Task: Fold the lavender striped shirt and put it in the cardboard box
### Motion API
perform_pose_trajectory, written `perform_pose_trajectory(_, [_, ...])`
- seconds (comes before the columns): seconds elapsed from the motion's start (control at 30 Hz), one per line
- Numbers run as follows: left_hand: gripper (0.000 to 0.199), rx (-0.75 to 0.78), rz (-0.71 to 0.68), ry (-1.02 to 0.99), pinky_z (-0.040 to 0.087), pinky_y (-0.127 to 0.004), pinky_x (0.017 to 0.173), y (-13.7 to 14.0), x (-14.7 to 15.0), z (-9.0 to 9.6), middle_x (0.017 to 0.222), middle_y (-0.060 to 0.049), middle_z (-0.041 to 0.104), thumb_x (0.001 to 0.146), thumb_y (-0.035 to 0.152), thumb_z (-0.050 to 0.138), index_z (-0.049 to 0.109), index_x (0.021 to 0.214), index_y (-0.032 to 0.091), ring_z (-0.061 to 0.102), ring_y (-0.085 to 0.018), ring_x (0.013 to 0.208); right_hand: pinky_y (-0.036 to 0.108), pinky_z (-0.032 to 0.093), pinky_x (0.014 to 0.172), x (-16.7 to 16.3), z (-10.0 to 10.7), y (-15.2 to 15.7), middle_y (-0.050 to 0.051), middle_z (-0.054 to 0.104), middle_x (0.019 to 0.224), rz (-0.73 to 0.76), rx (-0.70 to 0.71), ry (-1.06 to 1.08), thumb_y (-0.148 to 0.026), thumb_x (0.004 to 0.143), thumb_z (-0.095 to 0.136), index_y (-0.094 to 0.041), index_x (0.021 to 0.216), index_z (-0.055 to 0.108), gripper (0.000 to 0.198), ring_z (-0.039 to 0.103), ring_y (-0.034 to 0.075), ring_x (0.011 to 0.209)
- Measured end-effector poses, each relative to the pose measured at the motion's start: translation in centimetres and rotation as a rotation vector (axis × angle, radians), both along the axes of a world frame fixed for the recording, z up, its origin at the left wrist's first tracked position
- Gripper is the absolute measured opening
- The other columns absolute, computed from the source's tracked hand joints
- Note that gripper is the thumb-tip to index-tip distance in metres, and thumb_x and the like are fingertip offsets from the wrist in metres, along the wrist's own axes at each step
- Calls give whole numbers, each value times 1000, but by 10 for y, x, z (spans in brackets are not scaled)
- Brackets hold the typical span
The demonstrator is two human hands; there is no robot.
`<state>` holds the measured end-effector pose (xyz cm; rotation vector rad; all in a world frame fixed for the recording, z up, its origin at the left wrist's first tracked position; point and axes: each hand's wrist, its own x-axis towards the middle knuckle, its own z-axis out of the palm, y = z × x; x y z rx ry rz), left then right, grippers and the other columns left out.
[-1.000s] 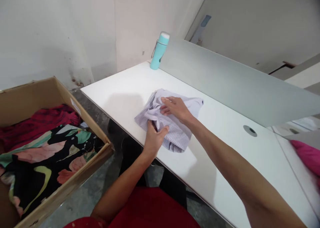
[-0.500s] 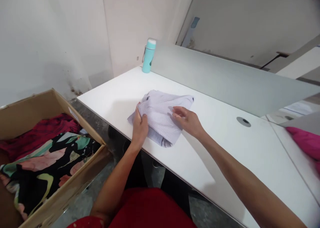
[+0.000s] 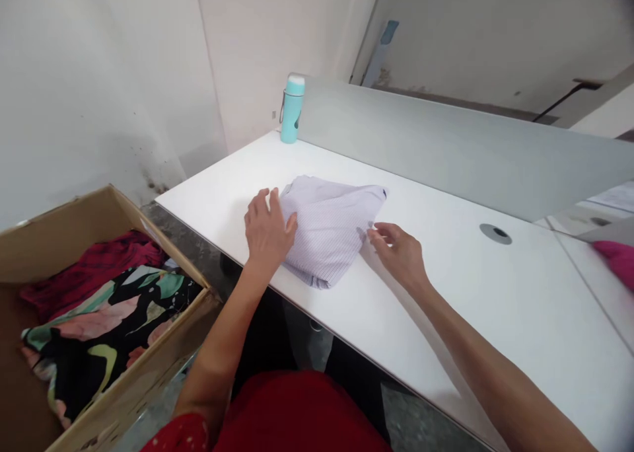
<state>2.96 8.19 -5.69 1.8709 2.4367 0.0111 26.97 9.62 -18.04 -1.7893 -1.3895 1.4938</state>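
Note:
A folded garment (image 3: 329,230), pale lilac with fine stripes, lies on the white table (image 3: 436,306). At its left edge is my left hand (image 3: 267,227), fingers spread and thumb apart, held over or lightly against the fabric. By the right edge, my right hand (image 3: 399,254) hovers with fingers loosely bent and the thumb close to them. No fabric shows between those fingers. A small dark patch marks the garment's far right corner.
On the left stands an open cardboard box (image 3: 198,300) holding a floral cloth (image 3: 119,326) and a red checked cloth (image 3: 94,267). A turquoise bottle (image 3: 292,112) stands at the table's back corner, before a low partition (image 3: 421,141). Pink fabric (image 3: 617,257) lies far right.
My left hand has let go of the garment's left edge and spread its fingers. My right hand has moved right, off the top of the garment, which now lies flatter.

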Motion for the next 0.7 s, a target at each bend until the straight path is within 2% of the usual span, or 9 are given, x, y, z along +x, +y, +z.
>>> perform_pose_trajectory(0.1, [61, -271, -46, 74, 42, -55, 113, 29, -6, -17, 158, -27, 43, 101, 44, 52, 45, 148, 6, 42, -42, 142, 30, 60, 63, 3, 5, -2, 12, 75, 92, -77, -264, 110, -43, 95, 68, -10, 110, 69, 36, 72, 20, 73])
perform_pose_trajectory(0.2, [55, -442, 20, 138, 43, -55, 109, 43, -17, -34, 145, -29, 54, 103, 46, 47, 53, 138, 4, 49, -42, 133, 26, 59, 55, -3, 10, 3, 13, 75, 87, -131, -338, 232, -39, 96, 71, -9, 103, 68, 31, 71, 18, 68])
perform_pose_trajectory(0.37, [43, -470, 92, 160, 47, -48, 103, 47, -30, -41, 140, -29, 55, 104, 33, 38, 60, 130, 5, 52, -38, 131, 24, 58, 47, -20, 7, 22, 11, 70, 71, -200, -422, 306, -32, 93, 76, -7, 86, 67, 27, 67, 16, 56])
perform_pose_trajectory(0.43, [46, -499, 114, 131, 47, -46, 102, 51, -31, -41, 140, -28, 55, 103, 42, 43, 63, 128, 8, 55, -38, 129, 24, 56, 44, -26, 4, 28, 9, 67, 65, -229, -432, 311, -27, 90, 79, -7, 83, 66, 25, 63, 15, 51])
perform_pose_trajectory(0.57, [63, -578, 155, 37, 46, -44, 103, 65, -29, -41, 136, -25, 62, 93, 66, 57, 64, 124, 11, 60, -39, 126, 23, 56, 43, -31, -2, 29, 7, 65, 61, -265, -450, 347, -14, 86, 79, -6, 81, 65, 17, 60, 14, 49])
perform_pose_trajectory(0.7, [68, -577, 201, -86, 47, -42, 99, 68, -32, -38, 131, -25, 67, 84, 67, 71, 62, 121, 11, 62, -39, 125, 23, 57, 45, -25, -1, 24, 8, 67, 67, -298, -467, 402, -8, 85, 76, -6, 79, 64, 14, 62, 14, 51])
